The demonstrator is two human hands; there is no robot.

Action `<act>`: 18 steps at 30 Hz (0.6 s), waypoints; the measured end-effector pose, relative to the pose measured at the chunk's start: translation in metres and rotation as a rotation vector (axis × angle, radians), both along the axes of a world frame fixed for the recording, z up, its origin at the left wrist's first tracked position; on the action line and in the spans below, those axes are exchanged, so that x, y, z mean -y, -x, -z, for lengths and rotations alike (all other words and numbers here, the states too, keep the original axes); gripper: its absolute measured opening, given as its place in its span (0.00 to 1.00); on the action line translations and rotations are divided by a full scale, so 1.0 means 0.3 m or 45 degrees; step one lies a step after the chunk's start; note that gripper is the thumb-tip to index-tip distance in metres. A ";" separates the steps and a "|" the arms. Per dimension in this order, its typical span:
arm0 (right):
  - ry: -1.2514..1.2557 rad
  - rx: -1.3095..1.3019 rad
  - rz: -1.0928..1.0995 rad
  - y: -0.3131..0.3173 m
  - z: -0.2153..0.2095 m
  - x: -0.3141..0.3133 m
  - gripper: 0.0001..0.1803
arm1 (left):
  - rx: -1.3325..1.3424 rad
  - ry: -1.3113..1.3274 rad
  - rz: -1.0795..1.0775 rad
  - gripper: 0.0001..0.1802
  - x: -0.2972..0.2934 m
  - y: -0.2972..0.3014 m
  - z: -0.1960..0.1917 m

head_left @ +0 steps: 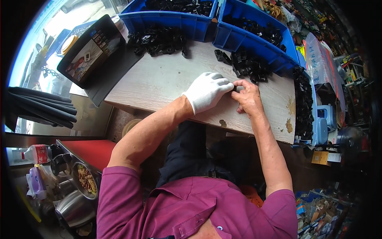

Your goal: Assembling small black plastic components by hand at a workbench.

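Tabletop (159, 81) of pale, stained wood stands in a cluttered room (320, 215), with blue bins (201, 28) along its far side. A small black part (234, 89) is between the gloved left hand (208, 92) and the bare right hand (250, 99), and both grasp it with fingertips.

Black parts (247, 67) on pale table (153, 77).
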State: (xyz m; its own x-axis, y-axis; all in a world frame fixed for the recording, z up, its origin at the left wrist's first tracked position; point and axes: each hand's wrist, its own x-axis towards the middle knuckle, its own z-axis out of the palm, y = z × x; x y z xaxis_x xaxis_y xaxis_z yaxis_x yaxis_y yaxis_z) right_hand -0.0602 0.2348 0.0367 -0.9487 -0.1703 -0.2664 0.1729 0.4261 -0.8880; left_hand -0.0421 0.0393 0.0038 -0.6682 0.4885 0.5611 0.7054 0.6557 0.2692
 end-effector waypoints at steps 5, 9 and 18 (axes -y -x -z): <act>-0.016 -0.016 -0.047 0.002 0.011 -0.011 0.17 | -0.090 -0.129 -0.024 0.17 -0.015 -0.014 0.009; -0.017 -0.076 -0.005 -0.012 0.014 -0.021 0.19 | -0.178 -0.264 -0.214 0.23 0.062 0.002 -0.051; 0.359 0.040 0.352 -0.030 0.002 -0.191 0.20 | -0.260 0.504 -0.602 0.08 0.335 0.153 0.013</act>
State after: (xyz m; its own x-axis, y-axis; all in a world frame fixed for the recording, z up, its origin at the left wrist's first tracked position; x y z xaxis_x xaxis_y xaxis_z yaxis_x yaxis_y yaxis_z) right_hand -0.0512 0.2922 0.0360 -0.9612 0.0202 -0.2752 0.2758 0.1000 -0.9560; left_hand -0.0882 -0.0611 0.0000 -0.7608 0.3640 0.5373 0.3280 0.9300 -0.1657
